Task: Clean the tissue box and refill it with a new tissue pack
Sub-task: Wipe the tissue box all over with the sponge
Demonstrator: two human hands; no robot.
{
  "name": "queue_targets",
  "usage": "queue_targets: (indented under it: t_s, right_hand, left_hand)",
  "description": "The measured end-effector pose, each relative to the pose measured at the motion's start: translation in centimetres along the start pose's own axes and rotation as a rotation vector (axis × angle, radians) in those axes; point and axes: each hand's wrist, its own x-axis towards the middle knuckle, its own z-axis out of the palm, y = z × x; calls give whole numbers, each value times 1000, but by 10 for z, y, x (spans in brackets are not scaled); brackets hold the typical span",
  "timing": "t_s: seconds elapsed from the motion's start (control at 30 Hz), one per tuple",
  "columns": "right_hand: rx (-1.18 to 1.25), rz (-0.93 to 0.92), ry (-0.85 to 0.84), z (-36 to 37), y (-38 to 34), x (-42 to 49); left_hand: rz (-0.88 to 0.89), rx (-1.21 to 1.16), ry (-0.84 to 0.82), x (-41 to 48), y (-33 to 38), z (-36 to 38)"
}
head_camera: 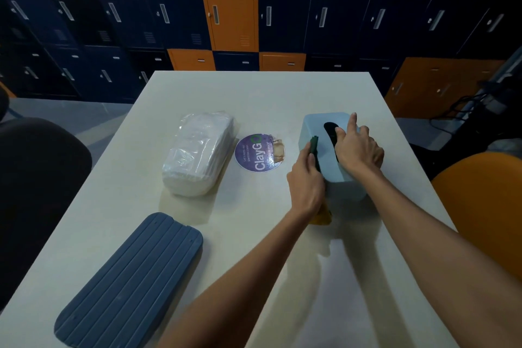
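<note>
Three nearby: tissue pack [199, 154]; lid [130, 281]; sticker [255, 156]

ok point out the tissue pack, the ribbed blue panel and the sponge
tissue pack [197, 154]: head view, middle of its clear-wrapped top
ribbed blue panel [128, 281]: head view, centre of its grooved face
sponge [314, 142]: head view, its green upper end

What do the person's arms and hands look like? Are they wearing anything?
Both arms are bare right to the picture's edge, so no sleeves show. The left hand and the right hand wear no gloves, and I see no watch, rings or bracelets.
</note>
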Motion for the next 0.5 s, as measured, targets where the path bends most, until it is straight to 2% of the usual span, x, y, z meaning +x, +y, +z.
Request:
queue_targets:
  t_s: [0.17,0.33,0.5]
  right_hand:
    - [-2,-14,11,1,1,0]
    - [19,6,5,-3,0,-1]
    - [33,15,2,-2,-1,-1]
  left_hand:
    - [8,47,0,-30,-26,1]
    - [-101,168,-60,8,-2,-4]
    - [65,66,28,0,21,4]
